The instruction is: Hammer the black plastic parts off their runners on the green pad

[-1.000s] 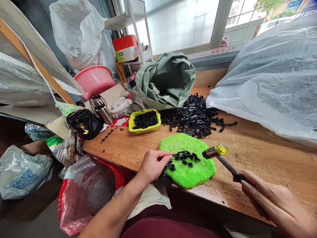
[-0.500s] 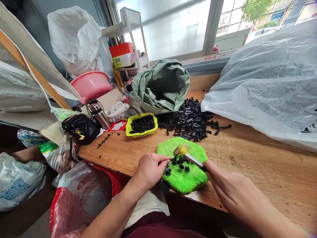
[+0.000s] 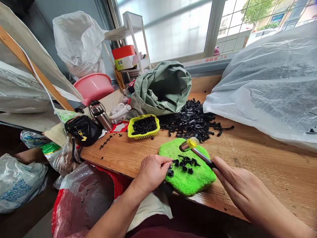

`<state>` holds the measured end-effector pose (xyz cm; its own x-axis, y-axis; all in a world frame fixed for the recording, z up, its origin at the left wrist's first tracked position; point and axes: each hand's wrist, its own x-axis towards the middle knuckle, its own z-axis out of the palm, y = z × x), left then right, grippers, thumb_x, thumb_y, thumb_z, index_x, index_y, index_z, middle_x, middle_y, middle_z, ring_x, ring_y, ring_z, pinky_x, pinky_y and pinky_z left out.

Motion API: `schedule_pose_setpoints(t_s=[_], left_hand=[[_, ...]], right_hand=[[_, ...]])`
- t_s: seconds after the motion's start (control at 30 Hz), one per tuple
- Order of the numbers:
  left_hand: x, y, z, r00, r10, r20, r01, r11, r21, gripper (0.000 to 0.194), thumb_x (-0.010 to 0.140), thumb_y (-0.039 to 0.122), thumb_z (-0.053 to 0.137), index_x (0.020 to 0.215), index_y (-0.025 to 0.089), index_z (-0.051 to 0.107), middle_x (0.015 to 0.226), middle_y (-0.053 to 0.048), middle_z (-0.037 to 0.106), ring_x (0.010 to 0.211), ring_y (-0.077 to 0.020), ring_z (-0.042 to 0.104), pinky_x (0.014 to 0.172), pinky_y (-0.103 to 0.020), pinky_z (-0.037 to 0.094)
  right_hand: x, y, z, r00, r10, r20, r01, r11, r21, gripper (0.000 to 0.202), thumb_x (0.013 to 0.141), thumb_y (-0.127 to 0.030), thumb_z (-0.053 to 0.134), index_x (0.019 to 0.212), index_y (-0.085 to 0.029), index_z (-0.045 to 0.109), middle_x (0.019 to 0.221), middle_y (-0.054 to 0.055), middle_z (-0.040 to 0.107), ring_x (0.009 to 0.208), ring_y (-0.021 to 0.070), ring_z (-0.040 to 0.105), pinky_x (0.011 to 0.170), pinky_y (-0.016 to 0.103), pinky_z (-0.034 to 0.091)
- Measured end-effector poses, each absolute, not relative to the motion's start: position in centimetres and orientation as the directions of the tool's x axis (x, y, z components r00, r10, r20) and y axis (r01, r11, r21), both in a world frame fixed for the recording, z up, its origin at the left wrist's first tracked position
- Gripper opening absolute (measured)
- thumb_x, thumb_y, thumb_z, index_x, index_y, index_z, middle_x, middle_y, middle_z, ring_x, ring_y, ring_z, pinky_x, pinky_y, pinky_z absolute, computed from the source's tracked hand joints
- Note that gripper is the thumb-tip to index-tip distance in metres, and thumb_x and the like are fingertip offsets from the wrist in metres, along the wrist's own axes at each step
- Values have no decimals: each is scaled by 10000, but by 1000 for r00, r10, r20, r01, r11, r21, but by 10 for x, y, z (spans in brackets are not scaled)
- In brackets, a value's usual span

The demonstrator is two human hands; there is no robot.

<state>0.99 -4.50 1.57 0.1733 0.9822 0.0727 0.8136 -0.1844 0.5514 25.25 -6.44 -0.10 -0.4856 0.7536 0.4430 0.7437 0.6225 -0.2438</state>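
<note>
The left forearm (image 3: 117, 211) slants up and inward from the bottom edge; the left hand (image 3: 151, 172) points rightward, thumb and index finger pinched. The right forearm (image 3: 278, 211) reaches in from the lower right, the right hand (image 3: 234, 181) curled closed, its back upward.

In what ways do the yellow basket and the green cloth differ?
The yellow basket has raised walls; the green cloth lies low and looks fuzzy. The basket is filled with black parts, while the cloth carries fewer, loosely scattered. Both rest on the wooden table.
</note>
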Motion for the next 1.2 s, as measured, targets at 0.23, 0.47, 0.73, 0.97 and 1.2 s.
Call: schedule_pose_setpoints(t_s=[0.23,0.47,0.73,0.97,1.2], left_hand=[[9,-42,23,220,974,52,841,-217,495,235,838,280,558,968,289,753,908,-46,752,774,-190,682,695,-261,458],[7,-38,20,237,970,62,836,-236,495,239,831,289,558,952,259,762,900,-50,752,744,-186,672,674,-264,450],[4,-35,1,127,989,79,578,-138,804,245,810,276,578,902,154,770,874,-62,753,759,-193,682,675,-252,490],[4,-40,-3,92,991,99,480,-131,868,236,805,261,592,909,140,766,885,-62,752,794,-201,694,711,-256,511],[9,-42,-4,99,991,94,531,-133,837,225,815,259,586,913,168,767,894,-48,751,788,-199,698,698,-257,515]], right_hand=[[250,-60,4,-497,784,374,767,598,-235,245,956,-237,250,868,-227,478,549,3,577,468,205,580,454,287,323],[250,-58,10,-479,814,330,769,570,-290,255,948,-288,253,850,-228,481,540,6,548,462,211,553,459,303,312],[264,-62,17,-379,810,448,721,562,-405,364,993,-435,233,891,-233,518,608,22,591,522,228,585,487,319,382],[269,-67,8,-316,860,401,662,502,-557,413,978,-533,280,864,-240,549,545,4,571,469,213,570,459,312,402],[271,-68,-1,-324,882,342,683,468,-560,426,966,-533,277,918,-233,576,727,67,688,610,260,653,505,335,460]])
